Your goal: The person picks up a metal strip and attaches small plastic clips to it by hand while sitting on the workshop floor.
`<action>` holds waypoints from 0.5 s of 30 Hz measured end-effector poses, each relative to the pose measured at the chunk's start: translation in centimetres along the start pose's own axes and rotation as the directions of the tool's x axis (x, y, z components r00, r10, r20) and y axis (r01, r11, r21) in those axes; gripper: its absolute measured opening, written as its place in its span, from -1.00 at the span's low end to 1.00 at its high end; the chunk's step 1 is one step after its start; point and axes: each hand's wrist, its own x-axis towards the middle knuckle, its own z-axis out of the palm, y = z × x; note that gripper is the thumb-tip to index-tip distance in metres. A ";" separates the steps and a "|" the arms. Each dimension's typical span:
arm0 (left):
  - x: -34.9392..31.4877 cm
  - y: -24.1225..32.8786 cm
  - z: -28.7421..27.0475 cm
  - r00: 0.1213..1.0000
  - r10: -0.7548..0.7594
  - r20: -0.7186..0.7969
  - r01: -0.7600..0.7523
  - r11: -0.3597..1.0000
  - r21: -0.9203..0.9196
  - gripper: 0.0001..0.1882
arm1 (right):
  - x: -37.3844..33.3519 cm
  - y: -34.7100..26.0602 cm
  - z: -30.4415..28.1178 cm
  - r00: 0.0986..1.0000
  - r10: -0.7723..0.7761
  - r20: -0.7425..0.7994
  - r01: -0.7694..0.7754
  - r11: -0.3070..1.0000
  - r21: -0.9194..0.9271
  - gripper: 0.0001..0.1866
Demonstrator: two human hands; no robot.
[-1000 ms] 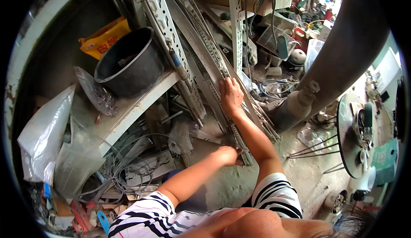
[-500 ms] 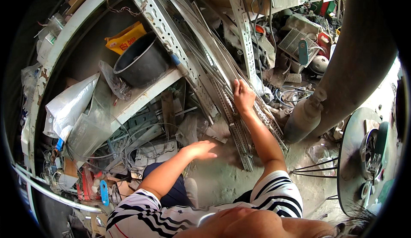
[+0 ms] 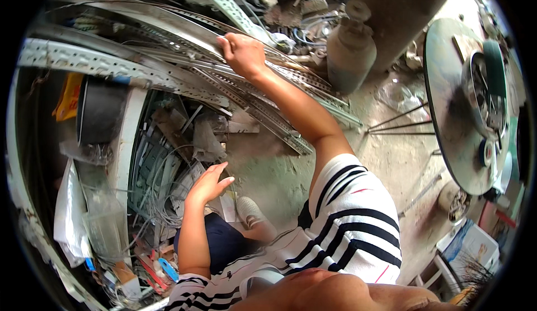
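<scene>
My right hand is closed around the edge of a long metal rail in a leaning stack, its thumb pointing toward the shelf. Beneath my right forearm, slotted and perforated metal strips run down to the floor; the fingers' far side is hidden. My left hand hangs in the air with fingers stretched and thumb apart, holding nothing. It is nearest to a heap of scrap with a crumpled clear plastic bag and tangled thin wires.
A perforated shelf post crosses at the left, near a black bucket. A dusty gas cylinder stands beyond the strips. To the right is a round table with thin metal legs, bearing a cut-off machine or similar tool.
My view has turned, so the shelf and rails now lie more sideways. My right hand stays on the rails; my left hand stays open, its fingers now pointing farther away from me.
</scene>
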 end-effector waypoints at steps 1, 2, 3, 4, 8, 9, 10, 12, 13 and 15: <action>-0.2 0.4 -0.1 1.000 -0.013 0.008 0.013 1.000 -0.001 -0.34 | 0.4 -0.2 -0.7 1.000 -0.006 -0.014 0.005 1.000 -0.010 -0.63; -0.2 0.7 -0.1 1.000 -0.024 0.014 0.024 1.000 -0.001 -0.33 | 0.7 0.2 -0.8 0.999 0.002 -0.040 -0.001 1.000 0.010 -0.63; -0.5 0.8 -0.2 1.000 -0.029 0.012 0.029 1.000 0.001 -0.33 | 1.1 -0.2 -1.3 0.999 -0.008 -0.033 0.007 1.000 -0.017 -0.62; -0.6 0.8 -0.1 0.999 -0.029 0.014 0.029 1.000 0.003 -0.33 | 1.4 -0.3 -1.9 1.000 -0.014 -0.025 0.013 0.999 -0.050 -0.61; -0.9 0.5 0.6 1.000 -0.002 0.002 0.002 0.999 0.037 -0.34 | 2.9 0.2 -2.9 0.998 -0.032 -0.047 0.030 0.998 -0.048 -0.64; -0.8 0.8 0.5 1.000 -0.001 0.002 0.001 0.999 0.037 -0.34 | 3.1 0.1 -3.4 0.999 -0.025 -0.041 0.022 0.998 -0.051 -0.64; -0.7 1.1 0.5 1.000 0.006 0.008 -0.006 0.999 0.041 -0.34 | 3.2 0.6 -3.3 0.999 -0.017 -0.045 0.015 0.999 -0.048 -0.64; -0.6 1.4 0.4 1.000 0.009 0.008 -0.009 0.999 0.047 -0.34 | 4.0 1.3 -2.9 0.999 -0.012 -0.048 0.010 0.999 -0.031 -0.63; -0.6 1.4 0.3 1.000 0.022 0.011 -0.023 0.999 0.036 -0.35 | 4.4 1.3 -3.0 0.999 -0.013 -0.043 0.011 0.999 -0.038 -0.63; -1.2 1.3 0.2 1.000 0.021 0.007 -0.021 1.000 0.009 -0.36 | 5.2 1.1 -2.5 0.999 0.031 -0.013 -0.031 0.999 -0.021 -0.63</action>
